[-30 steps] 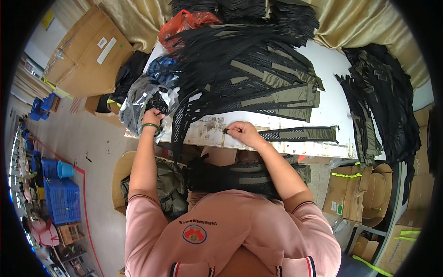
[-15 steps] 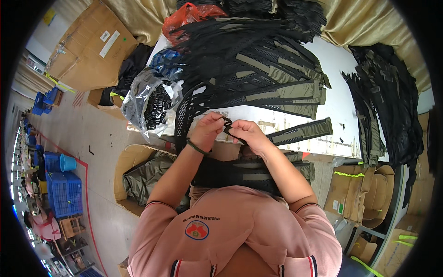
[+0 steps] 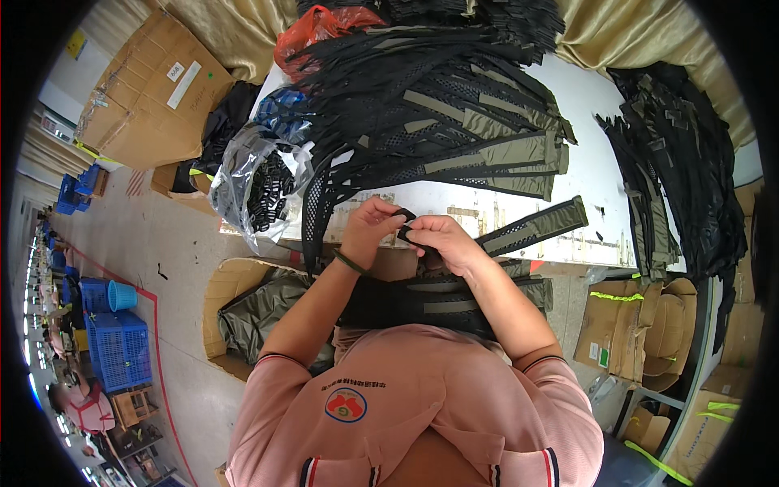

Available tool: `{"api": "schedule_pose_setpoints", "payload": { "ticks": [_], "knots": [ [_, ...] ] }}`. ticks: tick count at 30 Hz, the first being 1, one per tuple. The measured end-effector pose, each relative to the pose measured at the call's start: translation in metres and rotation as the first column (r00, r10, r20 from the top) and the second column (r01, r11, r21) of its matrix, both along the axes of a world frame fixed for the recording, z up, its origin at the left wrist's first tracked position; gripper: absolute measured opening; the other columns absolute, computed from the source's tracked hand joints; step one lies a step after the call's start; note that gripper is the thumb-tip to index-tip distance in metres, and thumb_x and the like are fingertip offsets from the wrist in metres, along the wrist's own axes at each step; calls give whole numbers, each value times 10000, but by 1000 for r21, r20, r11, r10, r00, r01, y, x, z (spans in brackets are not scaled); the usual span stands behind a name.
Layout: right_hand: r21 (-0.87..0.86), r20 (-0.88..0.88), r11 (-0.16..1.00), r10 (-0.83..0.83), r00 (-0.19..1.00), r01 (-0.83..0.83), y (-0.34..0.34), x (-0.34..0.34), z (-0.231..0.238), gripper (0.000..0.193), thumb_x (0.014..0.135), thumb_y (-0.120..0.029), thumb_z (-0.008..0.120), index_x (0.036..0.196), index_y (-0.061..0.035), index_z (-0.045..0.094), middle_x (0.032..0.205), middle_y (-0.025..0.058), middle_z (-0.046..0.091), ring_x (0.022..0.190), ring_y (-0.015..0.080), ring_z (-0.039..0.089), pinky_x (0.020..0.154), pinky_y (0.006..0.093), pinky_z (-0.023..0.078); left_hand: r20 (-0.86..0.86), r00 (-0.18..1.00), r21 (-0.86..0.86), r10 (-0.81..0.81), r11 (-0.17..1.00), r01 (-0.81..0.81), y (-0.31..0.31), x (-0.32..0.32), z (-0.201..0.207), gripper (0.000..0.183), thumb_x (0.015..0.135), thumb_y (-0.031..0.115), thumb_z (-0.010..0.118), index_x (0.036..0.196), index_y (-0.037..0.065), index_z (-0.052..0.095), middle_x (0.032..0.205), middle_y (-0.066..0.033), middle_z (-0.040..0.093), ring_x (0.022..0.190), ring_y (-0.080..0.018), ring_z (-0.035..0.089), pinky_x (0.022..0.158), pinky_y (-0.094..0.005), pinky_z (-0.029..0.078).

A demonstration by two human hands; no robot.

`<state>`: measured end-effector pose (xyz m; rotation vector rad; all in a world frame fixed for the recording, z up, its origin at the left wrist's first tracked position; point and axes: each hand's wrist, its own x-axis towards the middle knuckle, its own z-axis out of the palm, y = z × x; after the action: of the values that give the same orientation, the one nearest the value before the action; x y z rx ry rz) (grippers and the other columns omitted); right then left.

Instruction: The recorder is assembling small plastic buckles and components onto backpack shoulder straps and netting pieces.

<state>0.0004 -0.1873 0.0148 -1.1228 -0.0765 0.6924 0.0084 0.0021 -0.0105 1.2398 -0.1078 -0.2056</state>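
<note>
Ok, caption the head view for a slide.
Left fingers and right fingers pinch a narrow black strap near heaped dark mesh strips.

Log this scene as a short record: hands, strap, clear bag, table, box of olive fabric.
Left hand: pinches a small black piece
Right hand: holds a black-and-olive strap, close to the left hand
Strap: extends rightward over the white table
Clear bag: open, black buckle-like pieces inside
Table: bears a pile of similar straps
Cardboard box: olive fabric inside, near the table's left corner
</note>
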Motion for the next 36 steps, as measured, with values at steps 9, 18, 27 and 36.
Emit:
{"api": "schedule_pose_setpoints", "payload": {
  "ticks": [9, 18, 27, 36],
  "knots": [
    [78, -108, 986, -141, 984, 150, -6, 1, 5, 112, 855, -109, 627, 891, -6, 649, 760, 28, 612, 661, 87, 534, 616, 200, 418, 209, 977, -4, -48, 999, 50, -11, -8, 7, 218, 805, -126, 581, 951, 19, 508, 1034, -105, 590, 936, -145, 584, 856, -272, 476],
    [315, -219, 936, -91, 972, 158, -7, -2, 3, 108, 853, -101, 617, 889, 0, 629, 745, 38, 599, 655, 96, 528, 618, 202, 419, 402, 914, 100, -48, 995, 8, -15, -11, 3, 265, 771, -174, 569, 924, 27, 491, 1032, -108, 538, 971, -162, 543, 880, -284, 446],
    [147, -105, 976, -146, 984, 161, -10, -5, 11, 90, 862, -93, 600, 875, -10, 630, 740, 18, 594, 655, 80, 520, 613, 188, 405, 364, 930, 64, -43, 998, 21, -16, -13, 1, 267, 764, -175, 573, 916, 29, 493, 1034, -105, 539, 964, -162, 550, 873, -282, 447],
    [-30, 172, 919, -383, 907, 394, 13, -16, 7, 89, 901, -80, 566, 914, -4, 609, 732, -10, 575, 664, 54, 502, 626, 182, 406, 747, 659, 448, -85, 797, -405, -18, -13, 19, 277, 692, -88, 662, 890, 43, 519, 946, -121, 606, 857, -259, 610, 718, -312, 493]
  ]
}}
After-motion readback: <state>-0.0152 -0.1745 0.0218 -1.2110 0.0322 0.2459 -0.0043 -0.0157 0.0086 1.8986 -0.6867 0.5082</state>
